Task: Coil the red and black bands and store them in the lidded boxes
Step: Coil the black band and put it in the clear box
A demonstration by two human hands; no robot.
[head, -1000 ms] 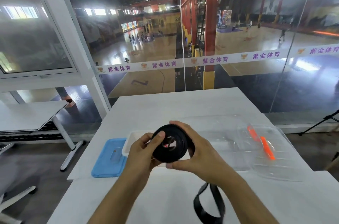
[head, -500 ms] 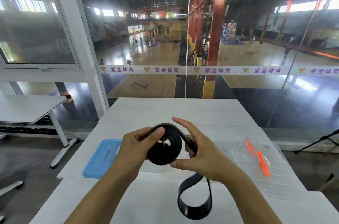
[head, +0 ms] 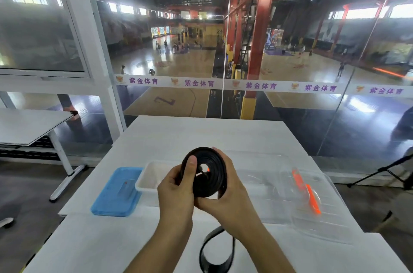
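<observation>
Nearest the front edge of the white table, a loose loop of the black band hangs down from the hands and curls just above the tabletop. Above it, both hands hold the black band coil upright in the air over the middle of the table, its open centre facing the camera. The left hand is closed on the coil's left side, thumb pressed flat across the front of the windings and the other fingers hidden behind. The right hand is closed around the coil's right and lower rim, fingers curled under it and the fingertips showing over the top edge.

Behind the hands, toward the left edge, a white open box sits on the table, with a blue lid lying flat just beside it on its left, the two touching or nearly so. To the right, a clear plastic lidded box rests near the right edge; the red band shows through its transparent wall as an orange-red strip, though how it lies inside cannot be made out.

Past the far edge stands a glass wall crossed by a white printed banner.
</observation>
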